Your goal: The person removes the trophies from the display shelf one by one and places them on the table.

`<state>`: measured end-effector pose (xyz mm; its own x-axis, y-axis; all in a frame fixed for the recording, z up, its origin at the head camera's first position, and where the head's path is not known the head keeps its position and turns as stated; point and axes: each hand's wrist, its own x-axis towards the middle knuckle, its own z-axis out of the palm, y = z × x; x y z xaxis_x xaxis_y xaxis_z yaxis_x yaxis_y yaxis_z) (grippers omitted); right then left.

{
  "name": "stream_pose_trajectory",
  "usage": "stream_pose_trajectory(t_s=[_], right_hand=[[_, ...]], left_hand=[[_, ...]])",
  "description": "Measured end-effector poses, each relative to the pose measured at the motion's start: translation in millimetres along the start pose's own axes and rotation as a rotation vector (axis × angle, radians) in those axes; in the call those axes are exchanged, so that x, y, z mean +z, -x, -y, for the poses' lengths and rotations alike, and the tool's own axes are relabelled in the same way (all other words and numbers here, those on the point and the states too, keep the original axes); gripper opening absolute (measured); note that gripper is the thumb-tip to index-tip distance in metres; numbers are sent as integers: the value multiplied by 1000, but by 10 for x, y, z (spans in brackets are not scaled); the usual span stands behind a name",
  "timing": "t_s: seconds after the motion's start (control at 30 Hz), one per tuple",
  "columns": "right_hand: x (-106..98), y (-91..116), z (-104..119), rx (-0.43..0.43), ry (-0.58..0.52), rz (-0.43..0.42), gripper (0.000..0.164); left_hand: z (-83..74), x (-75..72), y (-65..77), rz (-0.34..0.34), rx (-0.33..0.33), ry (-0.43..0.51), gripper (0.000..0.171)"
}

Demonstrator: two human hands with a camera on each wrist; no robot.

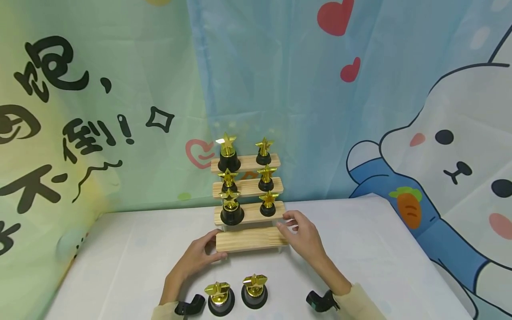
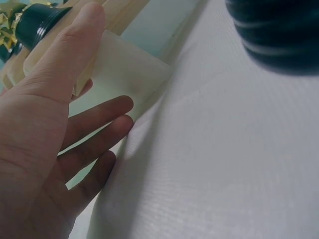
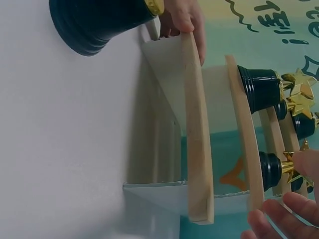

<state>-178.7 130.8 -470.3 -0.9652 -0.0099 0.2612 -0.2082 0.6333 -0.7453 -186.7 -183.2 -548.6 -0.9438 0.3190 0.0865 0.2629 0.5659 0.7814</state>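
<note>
A tiered display stand with wooden shelves and pale side panels (image 2: 129, 64) stands on the white table. My left hand (image 1: 198, 254) grips the left end of its bottom shelf (image 1: 252, 240), thumb in front and index finger behind; the other fingers spread loosely by the panel. My right hand (image 1: 305, 235) is at the stand's right end, fingers loosely bent beside the second-lowest shelf (image 3: 244, 134), with no clear grip. Gold star trophies on black bases, such as the large one (image 1: 232, 214) and a small one (image 1: 267, 209), stand in pairs on the three upper shelves. The bottom shelf is bare.
Two more star trophies stand on the table in front of the stand, one on the left (image 1: 219, 300) and one on the right (image 1: 254, 291). Behind the table (image 1: 360, 258) hangs a printed cloth backdrop (image 1: 276, 80). Black wrist devices (image 1: 322, 301) sit by both sleeves.
</note>
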Motion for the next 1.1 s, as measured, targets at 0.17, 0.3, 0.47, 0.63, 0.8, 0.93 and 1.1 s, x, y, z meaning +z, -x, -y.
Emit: stream_pose_trajectory(t_s=[0.17,0.3,0.47,0.63,0.8,0.93,1.1], right_hand=[[5,-76,33,-41,7,-15,33],[8,-169,34,-87,21,-46,32],[10,-267,8,-95,35,-66,35],[44,-341,-2,-53,52,-26,40],[89,-386,26,-20,71,-12,44],[118,-407,50,-22,75,-16,45],[147,-424,71,-19,68,-8,46]], left_hand=[[0,-18,18,-5,-7,0,64],[-6,-33,17,-10,-1,-10,64],[-17,-32,-11,-1,37,-24,62],[-22,-36,-6,4,56,0,63],[-25,-38,2,11,55,1,64],[-31,-37,3,8,46,-8,63],[-32,-33,1,8,35,-12,63]])
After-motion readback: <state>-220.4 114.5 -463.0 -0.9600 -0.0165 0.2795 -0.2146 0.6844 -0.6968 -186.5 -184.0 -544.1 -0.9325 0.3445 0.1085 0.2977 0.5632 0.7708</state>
